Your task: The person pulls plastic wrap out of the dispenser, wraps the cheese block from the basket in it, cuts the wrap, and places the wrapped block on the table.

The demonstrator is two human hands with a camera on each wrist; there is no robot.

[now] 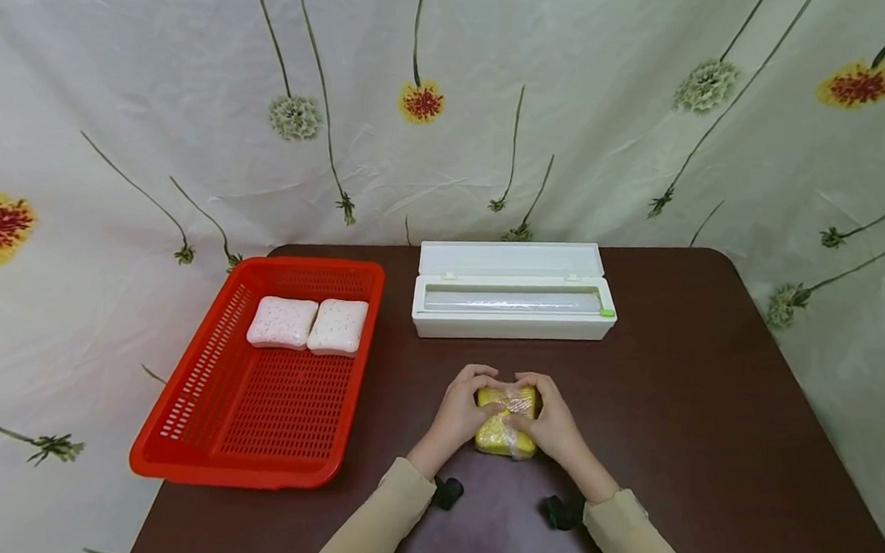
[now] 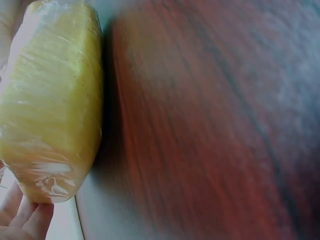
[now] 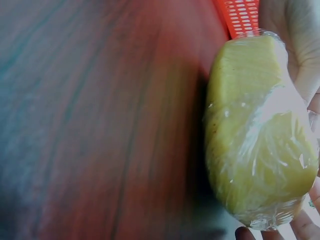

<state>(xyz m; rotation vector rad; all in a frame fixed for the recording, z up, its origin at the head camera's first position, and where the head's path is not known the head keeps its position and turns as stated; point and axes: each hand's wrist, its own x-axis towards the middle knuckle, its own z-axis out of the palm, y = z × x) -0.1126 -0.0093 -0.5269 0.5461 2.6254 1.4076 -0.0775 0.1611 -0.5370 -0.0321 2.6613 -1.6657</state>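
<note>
A yellow sponge (image 1: 505,436) wrapped in clear cling film lies on the table in front of me, showing shiny folds of film in both wrist views. My left hand (image 1: 460,405) holds its left side, thumb on top and fingers at the far end. From the right, my right hand (image 1: 551,421) grips it the same way, with its thumb close to the left one. In the left wrist view, fingertips (image 2: 40,220) touch the wrapped end. The right wrist view shows the film bunched at the end of the sponge (image 3: 260,135) by the fingers.
Beyond the hands stands a white cling film box (image 1: 513,327), lid raised, a roll of film (image 1: 511,299) inside. To the left, a red plastic basket (image 1: 285,418) holds two white speckled sponges (image 1: 283,322). A flowered curtain hangs behind the dark brown table (image 1: 719,396).
</note>
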